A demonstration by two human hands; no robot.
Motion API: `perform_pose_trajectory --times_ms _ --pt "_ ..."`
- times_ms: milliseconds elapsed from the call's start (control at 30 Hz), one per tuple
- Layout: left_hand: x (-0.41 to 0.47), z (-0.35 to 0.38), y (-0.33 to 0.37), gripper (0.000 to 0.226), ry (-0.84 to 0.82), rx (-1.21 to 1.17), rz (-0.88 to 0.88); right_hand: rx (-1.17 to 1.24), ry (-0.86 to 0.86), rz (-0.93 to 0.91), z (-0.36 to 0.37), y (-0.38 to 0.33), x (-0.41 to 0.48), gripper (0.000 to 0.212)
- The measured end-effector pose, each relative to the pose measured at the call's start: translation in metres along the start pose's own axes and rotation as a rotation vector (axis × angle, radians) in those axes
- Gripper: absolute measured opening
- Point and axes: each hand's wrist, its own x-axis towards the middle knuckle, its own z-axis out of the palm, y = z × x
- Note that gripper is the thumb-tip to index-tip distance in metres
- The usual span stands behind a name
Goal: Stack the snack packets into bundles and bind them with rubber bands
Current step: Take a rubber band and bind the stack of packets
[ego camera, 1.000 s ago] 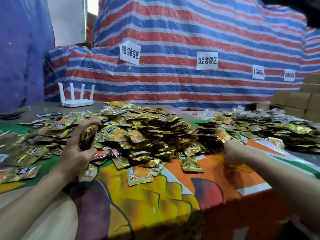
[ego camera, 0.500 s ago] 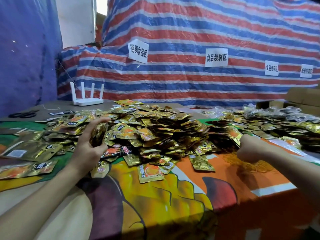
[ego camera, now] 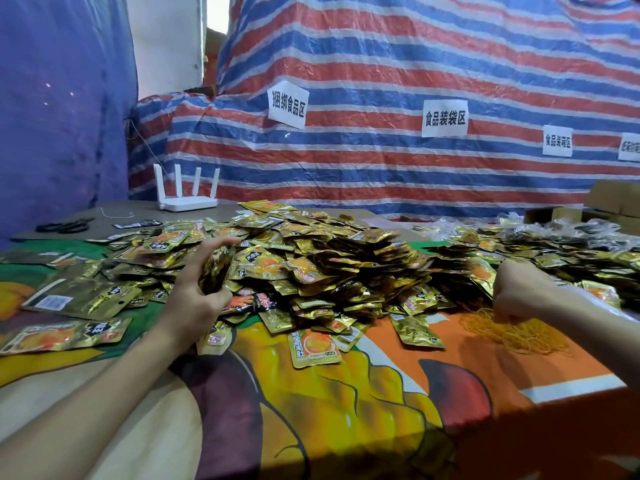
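A big heap of gold snack packets (ego camera: 332,265) covers the middle of the table. My left hand (ego camera: 197,289) grips an upright stack of packets (ego camera: 216,271) at the heap's left edge, thumb on top and fingers below. To the right, my right hand (ego camera: 516,292) is curled downward over a loose pile of yellow rubber bands (ego camera: 512,332), its fingertips in the bands. Whether it pinches a band is hidden by the hand.
A colourful printed cloth (ego camera: 346,410) covers the table. A white router (ego camera: 187,199) and black scissors (ego camera: 65,225) lie at the back left. More packets and clear bags (ego camera: 554,237) pile at the right, cardboard boxes (ego camera: 613,202) behind. Striped tarpaulin forms the back wall.
My right hand has stayed down on the rubber-band pile. My left hand keeps holding the stack in the same spot. The camera view has shifted a little.
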Motion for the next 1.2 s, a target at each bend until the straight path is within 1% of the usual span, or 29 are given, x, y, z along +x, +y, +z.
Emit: perform_pose_trajectory --times_ms 233,367,500,633,700,800,867,933,967,1033,1067,1133,1200 --pt "-0.001 0.001 0.002 0.069 -0.026 -0.025 0.004 -0.044 -0.041 0.008 -0.003 -0.008 0.001 0.029" --pt "-0.001 0.001 0.005 0.067 -0.028 -0.018 -0.003 -0.036 -0.072 -0.004 -0.003 -0.011 0.003 0.024" --pt "-0.001 0.001 0.006 0.068 -0.031 -0.03 -0.007 0.04 -0.125 0.036 0.001 -0.006 0.007 0.01" --pt "-0.001 0.002 0.007 0.067 -0.032 -0.039 -0.008 0.039 -0.128 0.027 0.001 -0.001 0.011 0.017" --pt "-0.001 0.002 0.007 0.068 -0.032 -0.048 -0.014 0.011 -0.076 -0.003 -0.003 -0.004 0.009 0.017" --pt "-0.001 0.003 0.007 0.071 -0.024 -0.098 -0.032 0.025 0.117 -0.118 -0.012 -0.02 0.004 0.018" --pt "0.0 0.002 0.006 0.073 0.003 -0.136 -0.024 0.156 0.213 -0.242 -0.019 -0.041 -0.004 0.019" --pt "0.001 0.001 0.008 0.072 0.037 -0.188 -0.011 0.416 0.22 -0.395 -0.024 -0.067 -0.018 0.026" --pt "0.003 0.001 0.008 0.072 0.057 -0.25 -0.042 0.568 0.192 -0.47 -0.026 -0.082 -0.028 0.032" --pt "0.007 0.0 0.008 0.072 0.072 -0.451 -0.187 0.856 0.086 -0.595 -0.027 -0.116 -0.047 0.036" --pt "0.008 -0.001 0.006 0.07 0.056 -0.574 -0.272 0.959 0.022 -0.648 -0.026 -0.133 -0.055 0.038" --pt "0.009 -0.004 0.004 0.067 -0.022 -0.754 -0.442 1.099 -0.083 -0.729 -0.017 -0.17 -0.07 0.042" --pt "0.009 -0.008 0.005 0.07 -0.099 -0.818 -0.561 1.22 -0.163 -0.77 -0.002 -0.206 -0.08 0.047"
